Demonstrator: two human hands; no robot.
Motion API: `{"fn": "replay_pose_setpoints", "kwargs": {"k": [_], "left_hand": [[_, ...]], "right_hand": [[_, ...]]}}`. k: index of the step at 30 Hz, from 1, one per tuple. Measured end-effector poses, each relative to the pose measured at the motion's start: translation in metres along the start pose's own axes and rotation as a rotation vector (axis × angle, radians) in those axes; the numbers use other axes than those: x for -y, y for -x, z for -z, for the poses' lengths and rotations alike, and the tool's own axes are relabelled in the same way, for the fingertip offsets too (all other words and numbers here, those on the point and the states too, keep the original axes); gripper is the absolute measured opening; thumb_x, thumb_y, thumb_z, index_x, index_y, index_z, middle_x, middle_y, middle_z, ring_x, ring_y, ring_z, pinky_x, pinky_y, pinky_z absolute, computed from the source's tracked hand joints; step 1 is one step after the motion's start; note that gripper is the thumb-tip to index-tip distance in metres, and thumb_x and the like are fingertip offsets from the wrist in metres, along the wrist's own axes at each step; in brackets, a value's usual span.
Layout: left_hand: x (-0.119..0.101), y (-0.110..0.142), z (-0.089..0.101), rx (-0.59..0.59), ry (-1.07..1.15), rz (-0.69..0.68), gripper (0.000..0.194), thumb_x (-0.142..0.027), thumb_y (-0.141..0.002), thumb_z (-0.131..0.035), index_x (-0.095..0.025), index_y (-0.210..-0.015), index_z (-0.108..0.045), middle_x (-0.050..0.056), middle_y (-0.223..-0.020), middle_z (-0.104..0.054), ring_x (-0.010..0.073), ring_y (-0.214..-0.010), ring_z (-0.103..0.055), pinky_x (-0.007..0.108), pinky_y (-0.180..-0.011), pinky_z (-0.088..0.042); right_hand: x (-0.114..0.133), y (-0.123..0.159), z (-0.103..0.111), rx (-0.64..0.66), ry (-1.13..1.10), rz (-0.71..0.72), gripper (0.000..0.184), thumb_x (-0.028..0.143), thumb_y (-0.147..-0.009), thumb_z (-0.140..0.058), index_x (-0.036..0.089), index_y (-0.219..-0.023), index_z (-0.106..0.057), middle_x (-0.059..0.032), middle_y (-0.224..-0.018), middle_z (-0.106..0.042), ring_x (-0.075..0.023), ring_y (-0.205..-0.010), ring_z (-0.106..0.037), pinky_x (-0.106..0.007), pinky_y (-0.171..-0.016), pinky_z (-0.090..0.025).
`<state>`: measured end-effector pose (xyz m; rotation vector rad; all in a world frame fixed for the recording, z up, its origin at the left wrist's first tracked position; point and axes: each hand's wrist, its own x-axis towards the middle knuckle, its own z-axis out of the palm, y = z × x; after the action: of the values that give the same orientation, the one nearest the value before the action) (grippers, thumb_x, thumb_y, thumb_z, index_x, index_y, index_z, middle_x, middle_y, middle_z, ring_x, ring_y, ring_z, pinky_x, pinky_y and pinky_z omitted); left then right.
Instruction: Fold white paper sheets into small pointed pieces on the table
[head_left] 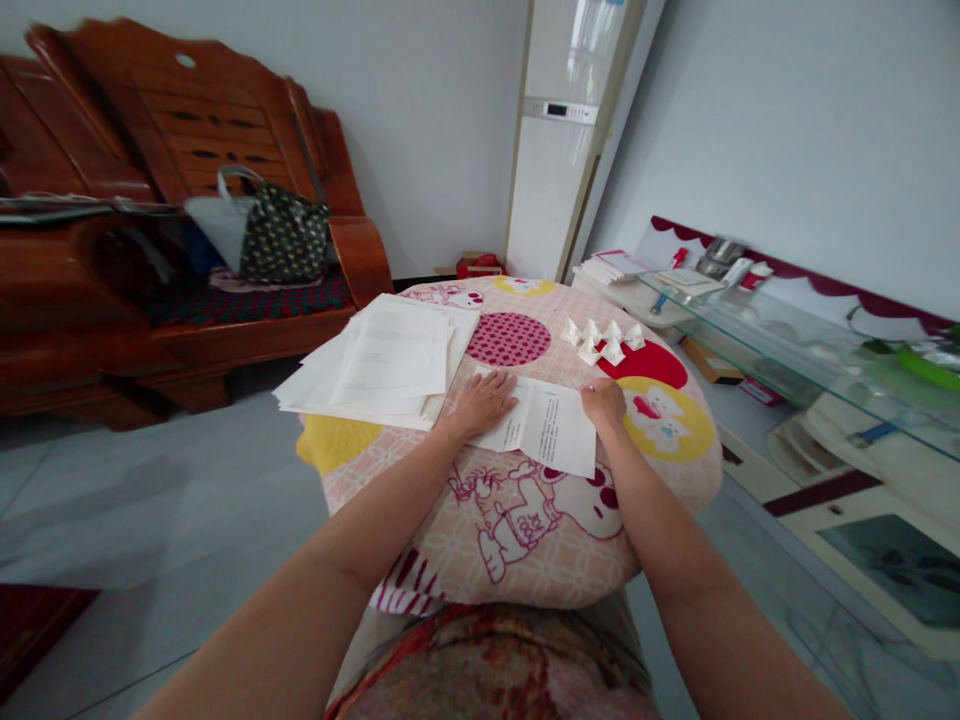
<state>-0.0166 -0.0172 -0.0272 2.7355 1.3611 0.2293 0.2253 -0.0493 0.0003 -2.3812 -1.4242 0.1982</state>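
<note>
A printed sheet of paper (pixel 559 425) with a crease down its middle lies on the cloth-covered round table (pixel 540 570). My left hand (pixel 486 405) rests flat on the sheet's left part, fingers stretched out. At the sheet's upper right edge, my right hand (pixel 604 400) has its fingers closed on the paper. A stack of white paper sheets (pixel 394 350) lies just left of my left hand, some at uneven angles. Beyond my right hand stand several small folded white paper pieces (pixel 591 335) in a cluster.
To the right is a glass-topped cabinet (pixel 810 320) with papers (pixel 611 265) and metal containers (pixel 721 255) on it. A wooden bench (pixel 225 110) with bags (pixel 281 235) stands at the left. A tall white air conditioner (pixel 559 180) stands in the back corner.
</note>
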Motion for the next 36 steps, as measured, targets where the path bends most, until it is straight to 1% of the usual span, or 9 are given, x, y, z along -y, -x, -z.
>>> {"fn": "replay_pose_setpoints", "kwargs": {"k": [8,14,16,20,23,27,30,33,36], "left_hand": [[-0.001,0.0,0.0,-0.002,-0.005,0.0,0.054,-0.034,-0.106,-0.033,-0.013,-0.156,-0.04,0.016,-0.163,-0.039,0.0289,-0.153,-0.033,0.052,-0.125,-0.025],[-0.001,-0.001,-0.002,-0.008,-0.008,0.009,0.053,-0.035,-0.107,-0.034,-0.016,-0.156,-0.041,0.015,-0.163,-0.039,0.0283,-0.153,-0.034,0.052,-0.126,-0.025],[0.0,-0.001,-0.003,-0.014,-0.009,0.011,0.053,-0.035,-0.106,-0.035,-0.016,-0.155,-0.041,0.015,-0.163,-0.04,0.0281,-0.153,-0.034,0.052,-0.126,-0.025],[0.0,-0.002,-0.004,-0.007,-0.018,0.012,0.054,-0.036,-0.107,-0.034,-0.016,-0.156,-0.04,0.014,-0.164,-0.039,0.0271,-0.153,-0.034,0.051,-0.126,-0.026],[0.0,-0.002,-0.002,0.013,-0.02,0.021,0.055,-0.037,-0.107,-0.032,-0.015,-0.157,-0.039,0.013,-0.164,-0.038,0.0269,-0.154,-0.033,0.051,-0.126,-0.025],[-0.001,-0.001,-0.002,0.017,-0.024,0.017,0.056,-0.037,-0.107,-0.03,-0.012,-0.157,-0.037,0.014,-0.165,-0.037,0.0271,-0.154,-0.031,0.051,-0.127,-0.024],[0.001,-0.003,-0.005,0.002,-0.032,0.019,0.055,-0.036,-0.107,-0.031,-0.014,-0.157,-0.038,0.014,-0.164,-0.039,0.0265,-0.154,-0.032,0.05,-0.126,-0.025],[0.002,-0.004,-0.008,-0.012,-0.03,0.021,0.054,-0.037,-0.107,-0.033,-0.016,-0.156,-0.039,0.014,-0.163,-0.041,0.0261,-0.153,-0.033,0.05,-0.125,-0.026],[0.003,-0.005,-0.009,-0.016,-0.02,0.023,0.054,-0.037,-0.107,-0.034,-0.017,-0.156,-0.04,0.013,-0.163,-0.041,0.0259,-0.153,-0.033,0.05,-0.126,-0.025]], "right_hand": [[-0.001,0.001,0.002,0.002,0.014,-0.004,0.03,0.021,-0.092,-0.053,0.013,-0.102,-0.08,-0.0202,-0.114,-0.076,-0.032,-0.108,-0.07,-0.033,-0.081,-0.051],[-0.011,0.008,0.006,0.053,0.021,0.046,0.045,0.046,-0.096,-0.055,0.01,-0.103,-0.08,-0.0203,-0.105,-0.077,-0.0316,-0.099,-0.071,-0.032,-0.075,-0.05],[-0.013,0.014,0.006,0.058,0.025,0.059,0.042,0.042,-0.097,-0.051,0.012,-0.103,-0.08,-0.0182,-0.103,-0.078,-0.0291,-0.096,-0.071,-0.031,-0.074,-0.049],[-0.011,0.023,0.007,0.035,0.104,0.017,0.038,0.027,-0.097,-0.047,0.012,-0.104,-0.081,-0.0179,-0.111,-0.077,-0.0269,-0.102,-0.07,-0.029,-0.078,-0.046],[-0.009,0.026,0.008,0.037,0.118,0.016,0.036,0.025,-0.096,-0.048,0.012,-0.105,-0.08,-0.0174,-0.114,-0.077,-0.0265,-0.104,-0.069,-0.028,-0.077,-0.045],[-0.01,0.025,0.01,0.044,0.112,0.009,0.034,0.025,-0.094,-0.05,0.012,-0.099,-0.081,-0.0176,-0.108,-0.078,-0.0265,-0.1,-0.07,-0.028,-0.074,-0.044],[-0.013,0.023,0.009,0.029,0.096,0.011,0.033,0.025,-0.093,-0.051,0.012,-0.095,-0.081,-0.0182,-0.105,-0.078,-0.0274,-0.099,-0.07,-0.029,-0.073,-0.045],[-0.02,0.022,0.007,0.007,0.012,0.02,0.033,0.03,-0.092,-0.054,0.012,-0.084,-0.08,-0.0176,-0.091,-0.077,-0.0282,-0.091,-0.071,-0.031,-0.072,-0.047],[-0.032,0.027,0.005,0.072,-0.193,0.0,0.039,0.044,-0.091,-0.058,0.014,-0.07,-0.074,-0.0123,-0.064,-0.069,-0.0254,-0.067,-0.068,-0.031,-0.06,-0.047]]}}
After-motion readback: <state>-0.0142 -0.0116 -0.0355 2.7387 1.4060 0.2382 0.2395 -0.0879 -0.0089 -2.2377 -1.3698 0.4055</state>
